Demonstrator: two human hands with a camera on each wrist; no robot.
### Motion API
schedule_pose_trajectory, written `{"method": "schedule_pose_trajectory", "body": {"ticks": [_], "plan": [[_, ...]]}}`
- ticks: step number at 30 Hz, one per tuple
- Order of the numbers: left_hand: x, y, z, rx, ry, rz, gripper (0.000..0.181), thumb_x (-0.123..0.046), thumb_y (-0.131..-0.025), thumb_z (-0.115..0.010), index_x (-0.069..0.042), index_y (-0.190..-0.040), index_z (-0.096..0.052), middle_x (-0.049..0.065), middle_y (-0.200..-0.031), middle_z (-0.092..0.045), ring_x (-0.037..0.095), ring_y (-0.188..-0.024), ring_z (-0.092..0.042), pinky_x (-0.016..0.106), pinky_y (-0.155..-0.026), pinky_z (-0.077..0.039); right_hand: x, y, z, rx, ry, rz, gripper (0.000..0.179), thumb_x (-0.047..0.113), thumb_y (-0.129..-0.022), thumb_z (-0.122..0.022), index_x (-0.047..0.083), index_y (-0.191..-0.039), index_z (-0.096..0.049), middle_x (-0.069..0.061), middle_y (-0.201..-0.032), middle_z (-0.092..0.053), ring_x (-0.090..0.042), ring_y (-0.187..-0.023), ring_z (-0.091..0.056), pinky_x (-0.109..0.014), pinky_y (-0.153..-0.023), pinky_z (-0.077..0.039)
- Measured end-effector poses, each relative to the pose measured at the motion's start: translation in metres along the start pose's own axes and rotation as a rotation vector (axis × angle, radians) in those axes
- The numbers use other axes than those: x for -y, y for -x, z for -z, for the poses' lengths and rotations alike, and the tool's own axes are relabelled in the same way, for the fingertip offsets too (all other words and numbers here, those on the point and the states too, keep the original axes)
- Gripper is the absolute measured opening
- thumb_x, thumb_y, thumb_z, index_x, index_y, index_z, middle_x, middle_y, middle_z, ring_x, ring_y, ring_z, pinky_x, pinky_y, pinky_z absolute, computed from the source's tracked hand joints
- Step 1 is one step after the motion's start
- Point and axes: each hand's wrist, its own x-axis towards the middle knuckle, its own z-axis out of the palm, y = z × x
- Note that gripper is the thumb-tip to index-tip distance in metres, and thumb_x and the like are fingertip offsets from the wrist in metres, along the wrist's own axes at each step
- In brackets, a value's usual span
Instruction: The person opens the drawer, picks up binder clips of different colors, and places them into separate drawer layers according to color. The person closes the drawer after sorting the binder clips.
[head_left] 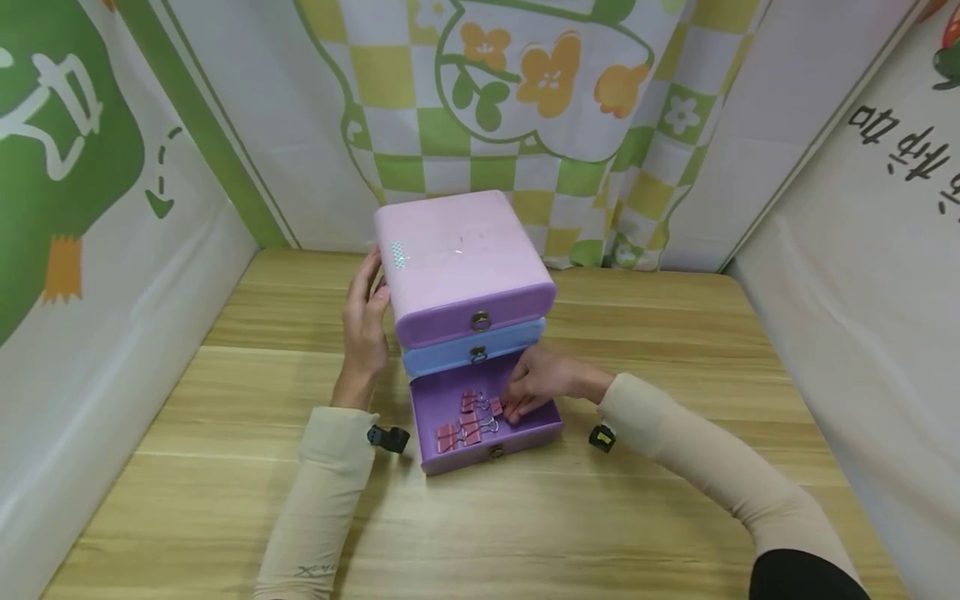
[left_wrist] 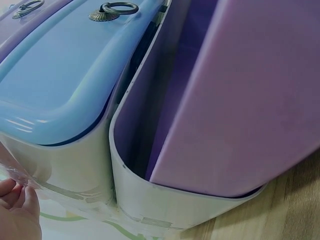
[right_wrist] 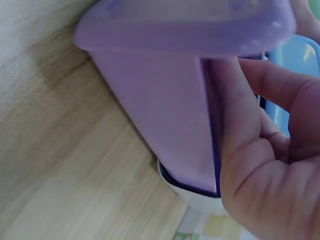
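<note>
A small chest of drawers (head_left: pixel 465 250) with a pale pink top stands on the table, its bottom purple drawer (head_left: pixel 435 396) pulled out. Several pink binder clips (head_left: pixel 470 430) lie in that drawer. Reaching in over its right side, my right hand (head_left: pixel 547 375) has its fingertips at one pink binder clip (head_left: pixel 497 407) and seems to pinch it; in the right wrist view the drawer wall (right_wrist: pixel 150 105) hides the tips. My left hand (head_left: pixel 365 325) rests against the chest's left side, and in the left wrist view its fingers (left_wrist: pixel 20 200) touch the casing.
Above the open drawer are a closed blue drawer (head_left: pixel 442 354) and a closed purple drawer (head_left: pixel 442 325), each with a ring pull. The wooden table (head_left: pixel 600 517) spreads around the chest. A checkered, flowered curtain (head_left: pixel 510 125) hangs behind it.
</note>
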Motion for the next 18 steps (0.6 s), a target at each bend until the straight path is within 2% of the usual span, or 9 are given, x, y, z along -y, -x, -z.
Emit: {"method": "schedule_pose_trajectory", "body": {"ticks": [11, 18], "plan": [[-0.0009, -0.0001, -0.0012, -0.006, 0.005, 0.004, 0.063, -0.019, -0.098, -0.045, 0.000, -0.159, -0.043, 0.016, -0.166, -0.044, 0.030, -0.156, -0.039, 0.053, -0.132, -0.032, -0.0015, -0.0060, -0.0071, -0.035, 0.035, -0.016, 0.021, 0.000, -0.097, -0.061, -0.013, -0.099, -0.077, -0.025, -0.091, -0.080, -0.019, -0.073, -0.079, -0.032, -0.076, -0.068], [0.0000, -0.0008, -0.0013, -0.019, 0.021, 0.025, 0.063, -0.018, -0.098, -0.046, -0.003, -0.159, -0.044, 0.014, -0.165, -0.045, 0.029, -0.155, -0.040, 0.050, -0.132, -0.033, -0.0008, 0.0009, -0.0052, -0.065, 0.071, 0.014, 0.022, 0.002, -0.098, -0.062, -0.014, -0.103, -0.076, -0.027, -0.093, -0.079, -0.026, -0.077, -0.080, -0.034, -0.078, -0.069]]}}
